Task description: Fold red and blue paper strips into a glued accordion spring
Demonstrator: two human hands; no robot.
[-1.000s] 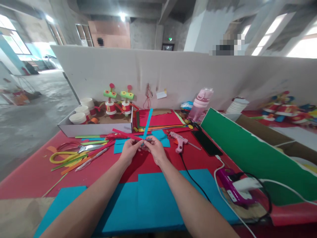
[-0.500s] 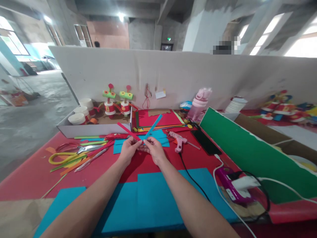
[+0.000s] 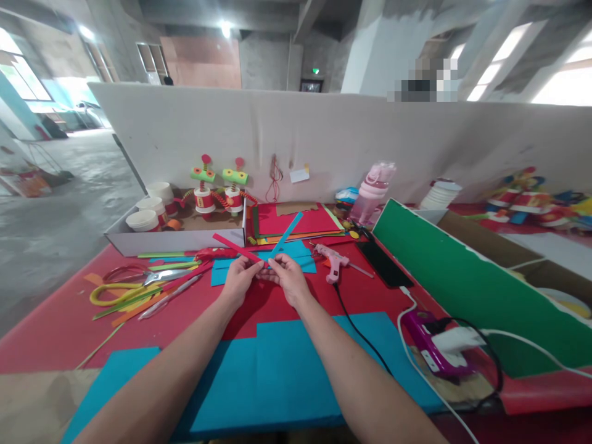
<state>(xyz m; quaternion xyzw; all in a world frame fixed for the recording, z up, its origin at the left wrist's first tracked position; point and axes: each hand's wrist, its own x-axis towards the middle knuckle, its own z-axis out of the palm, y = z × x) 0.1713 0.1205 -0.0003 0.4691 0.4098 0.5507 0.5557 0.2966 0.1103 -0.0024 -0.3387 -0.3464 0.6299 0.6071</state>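
Note:
A red paper strip and a blue paper strip meet at their near ends and spread apart in a V. My left hand is closed on the red strip near the joined end. With thumb and fingers, my right hand pinches the blue strip beside it. The two hands touch or nearly touch, and the fingers hide the place where the strips meet. Behind them lie blue paper pieces on the red tabletop. A pink glue gun rests to the right of my right hand.
Scissors lie at left among coloured strips. A white-sided box holds cups and two paper-cup figures. Stacked coloured paper is at the back. On the right are a phone, purple power strip with cables, and a green-sided box.
The red strip has swung lower and to the left, widening the V. Both hands keep their hold in nearly the same place.

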